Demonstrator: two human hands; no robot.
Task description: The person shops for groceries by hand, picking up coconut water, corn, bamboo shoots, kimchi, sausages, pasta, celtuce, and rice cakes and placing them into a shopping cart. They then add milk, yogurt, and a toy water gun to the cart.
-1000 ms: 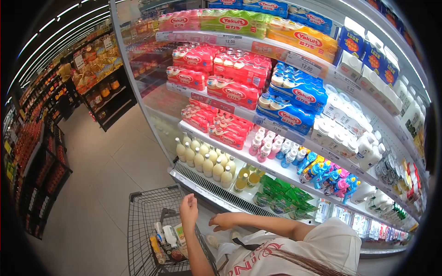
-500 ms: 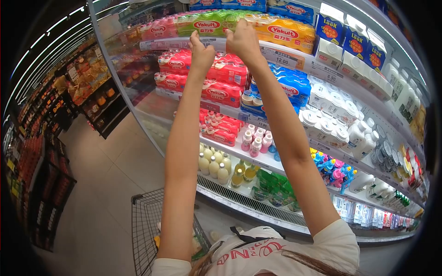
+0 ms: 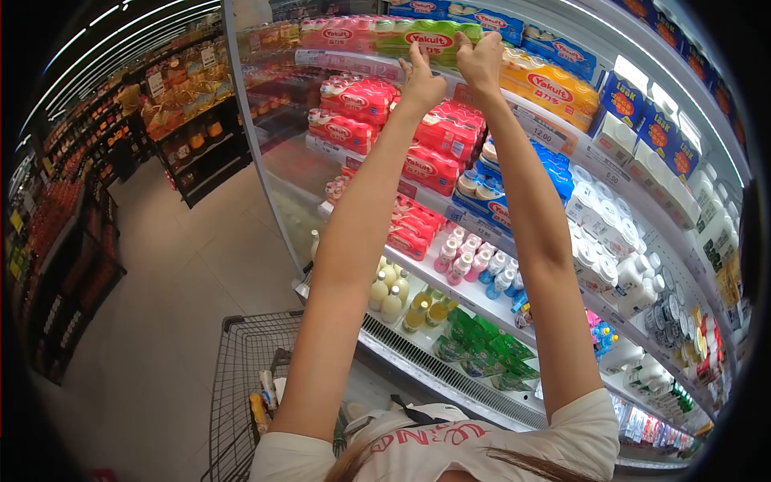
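A green-wrapped Yakult multipack (image 3: 430,38) sits on the upper shelf of the chilled display. My right hand (image 3: 480,66) closes around its right end, fingers bent at the corner. Just below its front, my left hand (image 3: 422,87) has the index finger stretched up against the wrap and the thumb apart. Its other fingers are partly hidden. Beside the green pack on the left is a pink Yakult pack (image 3: 339,35). On the other side, past a narrow gap, lies an orange-yellow Yakult pack (image 3: 554,90).
Below are red Yakult packs (image 3: 434,167), blue packs (image 3: 490,210), small bottles and green pouches (image 3: 474,341). Cartons (image 3: 622,104) stand to the right. A wire shopping cart (image 3: 241,361) with items inside is at my left, near the aisle floor (image 3: 177,265).
The view has shifted, so the shelves sit further right and lower. A gap has opened between the green and orange-yellow packs, and my right hand is now at the green pack's end.
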